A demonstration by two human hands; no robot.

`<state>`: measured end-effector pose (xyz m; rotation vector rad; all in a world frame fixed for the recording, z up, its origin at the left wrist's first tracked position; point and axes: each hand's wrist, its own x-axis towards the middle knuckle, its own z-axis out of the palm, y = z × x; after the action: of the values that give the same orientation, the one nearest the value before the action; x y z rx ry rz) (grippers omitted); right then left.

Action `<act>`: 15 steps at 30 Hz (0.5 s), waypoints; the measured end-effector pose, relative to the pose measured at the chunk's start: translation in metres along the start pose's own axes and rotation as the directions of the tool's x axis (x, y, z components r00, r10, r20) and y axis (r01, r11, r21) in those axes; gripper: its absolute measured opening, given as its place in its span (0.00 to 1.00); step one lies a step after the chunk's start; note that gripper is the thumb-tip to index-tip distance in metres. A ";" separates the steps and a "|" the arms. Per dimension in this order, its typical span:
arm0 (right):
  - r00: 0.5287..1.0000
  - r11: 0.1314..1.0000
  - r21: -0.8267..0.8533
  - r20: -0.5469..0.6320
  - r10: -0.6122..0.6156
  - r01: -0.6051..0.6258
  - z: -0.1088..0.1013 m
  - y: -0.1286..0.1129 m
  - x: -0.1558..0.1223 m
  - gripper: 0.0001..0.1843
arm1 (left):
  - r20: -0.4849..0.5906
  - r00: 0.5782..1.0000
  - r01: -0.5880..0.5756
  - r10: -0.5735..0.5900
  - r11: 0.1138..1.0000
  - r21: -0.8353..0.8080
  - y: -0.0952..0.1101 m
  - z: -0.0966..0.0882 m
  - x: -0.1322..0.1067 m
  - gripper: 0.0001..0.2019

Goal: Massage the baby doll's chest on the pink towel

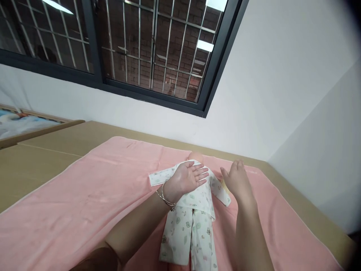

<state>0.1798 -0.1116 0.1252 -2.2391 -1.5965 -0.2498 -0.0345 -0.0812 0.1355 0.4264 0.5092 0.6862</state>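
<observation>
A baby doll lies on its back on a pink blanket [126,180], and only its rounded head [196,156] shows clearly. White long-sleeved pyjama top [199,197] and matching trousers [180,233], printed with small leaves and figures, cover its body. Above the chest of the top is my left hand [189,177], palm turned up, fingers spread, holding nothing; a bracelet [165,197] circles that wrist. My right hand [237,178] is raised beside the sleeve on the right, thumb apart from the fingers, with nothing seen in it. A yellowish patch [225,186] partly shows between that sleeve and my right hand.
The blanket covers a wooden surface [56,146] that meets a white wall [239,124]. A dark-framed window [98,75] with metal bars is above. At the far left, a wooden rail [42,132] borders some patterned fabric [22,124].
</observation>
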 end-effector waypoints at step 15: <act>0.589 0.565 0.172 -0.307 -0.747 0.807 -0.009 -0.088 -0.097 0.46 | 0.206 0.977 -0.042 0.046 0.999 -0.023 -0.009 0.033 -0.049 0.35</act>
<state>0.0652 -0.1747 0.1166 -1.0929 -2.2415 -0.4174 -0.0434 -0.1281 0.1715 0.4865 0.2970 0.6799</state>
